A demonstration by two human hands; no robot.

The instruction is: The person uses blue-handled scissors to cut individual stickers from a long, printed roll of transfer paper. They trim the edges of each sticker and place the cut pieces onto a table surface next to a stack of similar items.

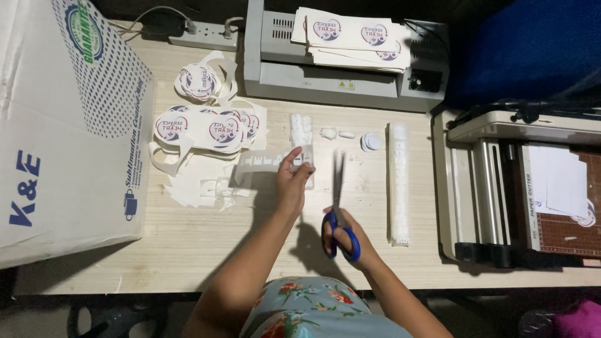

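On the left of the table [188, 250] lies a big white paper pack [62, 125], and just right of it a heap of cut round stickers [206, 128] and offcuts. The left hand [293, 181] pinches a laminated strip of cut-out letters [275, 161], grip closed on its right end. The right hand [350, 241] grips the blue-handled scissors [339, 213], blades pointing far and slightly parted, blurred. Cutting well likely means holding the strip taut and flat, fingers clear of the blades. Further right lies a long white strip [398, 188], then a paper cutter [519, 188].
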